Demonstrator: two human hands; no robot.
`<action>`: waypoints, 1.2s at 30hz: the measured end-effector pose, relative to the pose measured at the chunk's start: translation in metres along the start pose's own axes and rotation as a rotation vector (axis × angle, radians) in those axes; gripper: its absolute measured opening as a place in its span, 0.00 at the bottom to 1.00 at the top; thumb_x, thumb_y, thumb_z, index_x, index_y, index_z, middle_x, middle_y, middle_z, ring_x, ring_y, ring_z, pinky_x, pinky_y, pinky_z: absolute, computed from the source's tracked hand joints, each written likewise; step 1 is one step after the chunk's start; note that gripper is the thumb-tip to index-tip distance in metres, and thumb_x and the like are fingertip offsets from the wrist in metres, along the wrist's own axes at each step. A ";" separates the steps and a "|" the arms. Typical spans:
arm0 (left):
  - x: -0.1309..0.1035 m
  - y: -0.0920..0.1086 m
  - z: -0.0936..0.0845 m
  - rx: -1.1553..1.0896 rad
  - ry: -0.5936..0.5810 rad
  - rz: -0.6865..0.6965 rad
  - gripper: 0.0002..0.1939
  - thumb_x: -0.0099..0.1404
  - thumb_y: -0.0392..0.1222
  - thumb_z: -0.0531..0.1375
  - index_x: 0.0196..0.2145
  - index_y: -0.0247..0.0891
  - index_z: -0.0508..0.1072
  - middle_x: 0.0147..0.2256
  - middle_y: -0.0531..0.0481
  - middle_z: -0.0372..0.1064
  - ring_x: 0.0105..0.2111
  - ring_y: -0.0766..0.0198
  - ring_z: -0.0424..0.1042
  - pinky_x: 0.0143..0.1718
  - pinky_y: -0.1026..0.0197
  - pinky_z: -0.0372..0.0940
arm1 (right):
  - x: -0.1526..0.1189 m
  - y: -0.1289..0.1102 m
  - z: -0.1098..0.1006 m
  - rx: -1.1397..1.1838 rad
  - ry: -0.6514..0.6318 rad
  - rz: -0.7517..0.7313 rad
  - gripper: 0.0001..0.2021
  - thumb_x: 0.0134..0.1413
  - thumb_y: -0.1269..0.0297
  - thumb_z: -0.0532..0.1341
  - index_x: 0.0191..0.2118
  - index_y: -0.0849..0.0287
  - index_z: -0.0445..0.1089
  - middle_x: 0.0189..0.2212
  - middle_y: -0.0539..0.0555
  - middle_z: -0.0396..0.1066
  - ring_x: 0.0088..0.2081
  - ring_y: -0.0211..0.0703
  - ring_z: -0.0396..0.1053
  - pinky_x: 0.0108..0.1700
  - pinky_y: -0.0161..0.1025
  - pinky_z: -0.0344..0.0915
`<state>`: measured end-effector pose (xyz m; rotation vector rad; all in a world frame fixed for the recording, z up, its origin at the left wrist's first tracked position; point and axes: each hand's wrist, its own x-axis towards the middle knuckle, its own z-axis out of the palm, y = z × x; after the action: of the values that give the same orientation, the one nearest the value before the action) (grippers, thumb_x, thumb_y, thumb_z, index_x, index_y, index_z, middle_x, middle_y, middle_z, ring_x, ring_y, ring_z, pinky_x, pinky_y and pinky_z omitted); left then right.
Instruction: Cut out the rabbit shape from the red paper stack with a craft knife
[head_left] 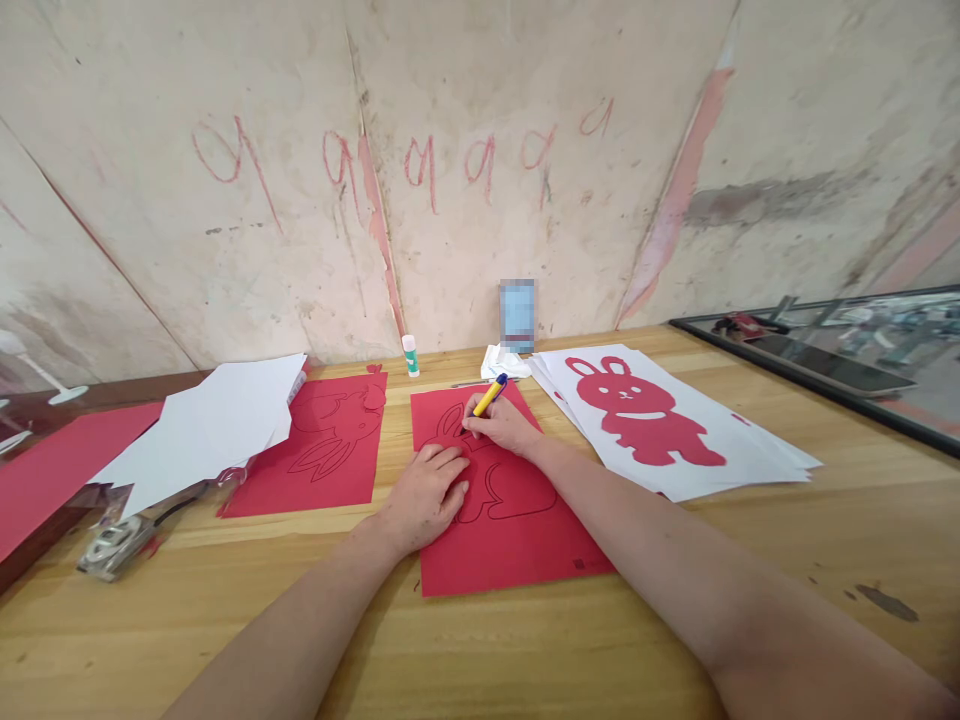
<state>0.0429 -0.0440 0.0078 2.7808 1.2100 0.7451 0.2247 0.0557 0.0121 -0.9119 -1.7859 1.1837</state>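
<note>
A red sheet of paper (510,560) with a rabbit outline in black lines lies in front of me on the wooden table. My left hand (429,492) rests on its left part, palm down with the fingers loosely laid out, holding nothing. My right hand (504,424) pinches a slim yellow pen-shaped tool with a blue end (489,396). Its lower tip points at the rabbit's ear area; whether it is a pen or a craft knife I cannot make out. Both hands and the right forearm cover parts of the drawing.
Another red sheet with a rabbit outline (337,480) lies left, partly under white papers (202,420). At right, a red rabbit cutout (649,415) lies on white sheets (772,462). A glue stick (410,356), tissue (504,362), tape measure (116,545) and black-framed panel (825,360) surround them.
</note>
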 end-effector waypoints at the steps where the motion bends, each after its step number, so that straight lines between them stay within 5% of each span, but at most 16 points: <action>1: 0.000 0.000 0.000 -0.003 0.002 0.000 0.15 0.68 0.38 0.52 0.50 0.37 0.70 0.49 0.43 0.70 0.50 0.54 0.64 0.53 0.48 0.63 | 0.000 0.000 0.000 0.002 -0.005 -0.002 0.07 0.42 0.63 0.61 0.26 0.58 0.61 0.17 0.44 0.63 0.21 0.35 0.61 0.28 0.36 0.59; 36: 0.000 0.000 0.000 0.003 -0.001 -0.001 0.15 0.68 0.39 0.52 0.50 0.37 0.70 0.49 0.42 0.70 0.50 0.53 0.65 0.53 0.46 0.63 | 0.000 0.001 -0.001 -0.045 -0.015 0.009 0.07 0.44 0.62 0.61 0.27 0.57 0.62 0.17 0.45 0.64 0.22 0.36 0.63 0.30 0.37 0.60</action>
<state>0.0429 -0.0439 0.0077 2.7826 1.2134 0.7416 0.2257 0.0562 0.0118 -0.9404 -1.8289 1.1627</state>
